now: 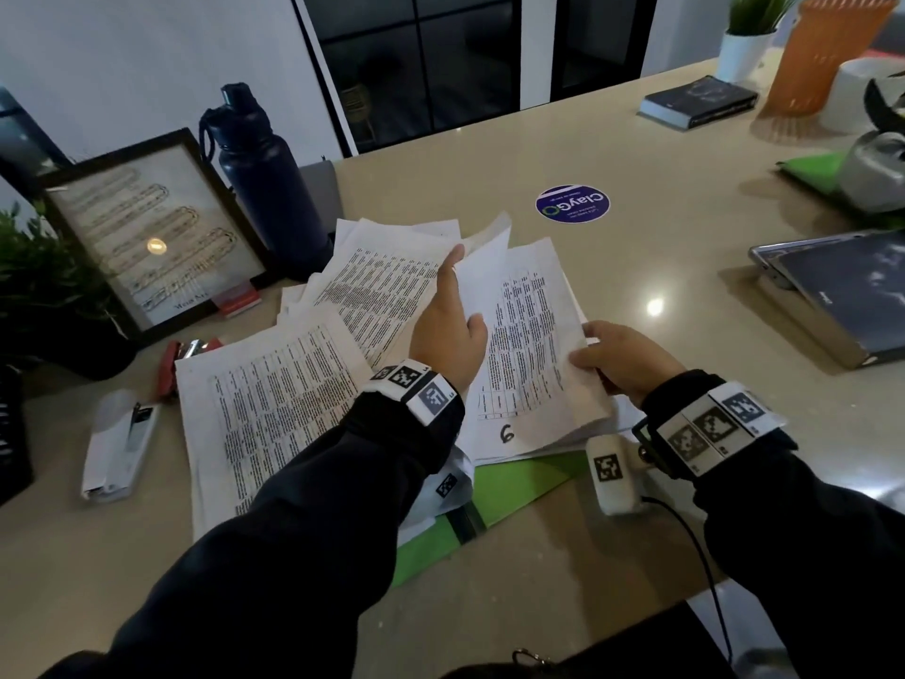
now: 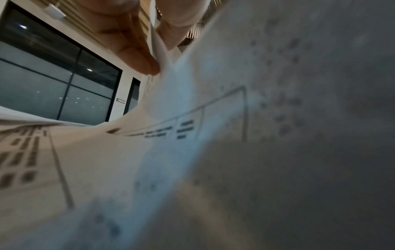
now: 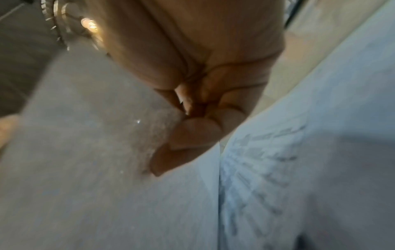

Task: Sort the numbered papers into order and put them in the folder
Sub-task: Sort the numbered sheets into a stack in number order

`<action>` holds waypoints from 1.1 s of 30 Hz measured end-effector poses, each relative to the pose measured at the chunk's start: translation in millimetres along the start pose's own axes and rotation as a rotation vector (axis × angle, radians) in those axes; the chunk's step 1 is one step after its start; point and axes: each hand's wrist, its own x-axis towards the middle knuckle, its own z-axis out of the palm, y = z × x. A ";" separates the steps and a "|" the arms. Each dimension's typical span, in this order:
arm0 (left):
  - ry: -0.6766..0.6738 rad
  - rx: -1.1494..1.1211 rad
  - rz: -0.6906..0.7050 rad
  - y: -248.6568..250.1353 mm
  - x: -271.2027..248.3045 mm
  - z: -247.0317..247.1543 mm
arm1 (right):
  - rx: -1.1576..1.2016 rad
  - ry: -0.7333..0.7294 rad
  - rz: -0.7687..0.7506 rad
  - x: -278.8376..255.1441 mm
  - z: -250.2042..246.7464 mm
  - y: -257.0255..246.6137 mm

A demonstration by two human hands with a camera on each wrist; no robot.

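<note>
Printed papers lie spread over the beige table. A stack with a sheet numbered 9 on top rests on the open green folder. My right hand grips this stack's right edge; in the right wrist view its curled fingers sit on the paper. My left hand pinches a raised sheet between thumb and fingers, as the left wrist view shows with the fingers on the sheet's edge. More loose sheets lie at the left and behind.
A dark water bottle, a picture frame and a plant stand at the left. A red stapler and a white object lie near the loose sheets. A laptop sits at the right, a book and an orange vase behind.
</note>
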 end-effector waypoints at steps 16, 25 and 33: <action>-0.040 -0.200 0.191 -8.4 -0.1 8.9 | 0.246 -0.202 -0.240 -10.2 20.9 -13.8; -0.083 -0.133 0.140 -12.0 4.0 11.2 | 0.426 0.135 -0.046 -5.6 3.1 -13.2; -0.141 -0.255 0.193 -6.2 -1.3 13.5 | 0.480 -0.155 -0.058 -14.4 8.5 -15.3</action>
